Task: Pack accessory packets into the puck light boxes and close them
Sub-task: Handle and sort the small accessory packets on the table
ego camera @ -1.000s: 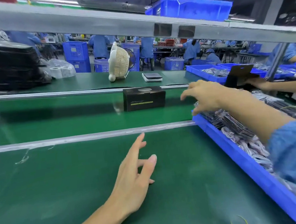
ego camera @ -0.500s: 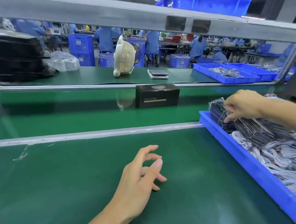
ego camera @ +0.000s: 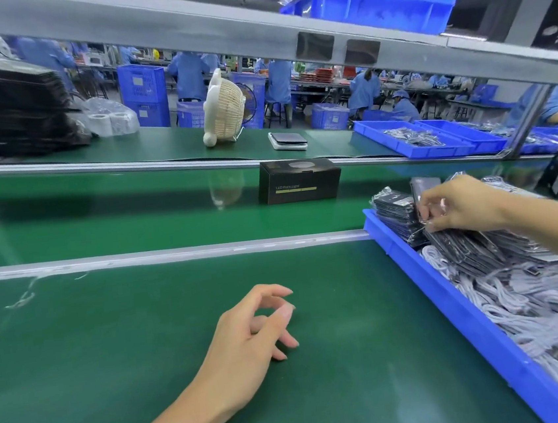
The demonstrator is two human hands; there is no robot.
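A closed black puck light box (ego camera: 298, 181) stands on the green conveyor belt beyond the near table. To the right, a blue tray (ego camera: 460, 316) holds dark accessory packets (ego camera: 395, 214) in clear bags at its far end and bundled white cables nearer me. My right hand (ego camera: 459, 204) reaches into the tray's far end and pinches a clear-bagged packet (ego camera: 460, 247) at the top of the pile. My left hand (ego camera: 250, 342) rests over the green table mat with fingers loosely curled, holding nothing.
A metal rail (ego camera: 172, 255) separates the near mat from the belt. Across the belt stand a wicker fan (ego camera: 223, 108), a small scale (ego camera: 288, 140), stacked black trays (ego camera: 9, 112) and more blue trays (ego camera: 414, 138). A shelf beam (ego camera: 252, 31) runs overhead. Other workers sit behind.
My right hand came back from near the box to the tray's far end and took hold of a packet. My left hand's fingers curled in from a straight reach.
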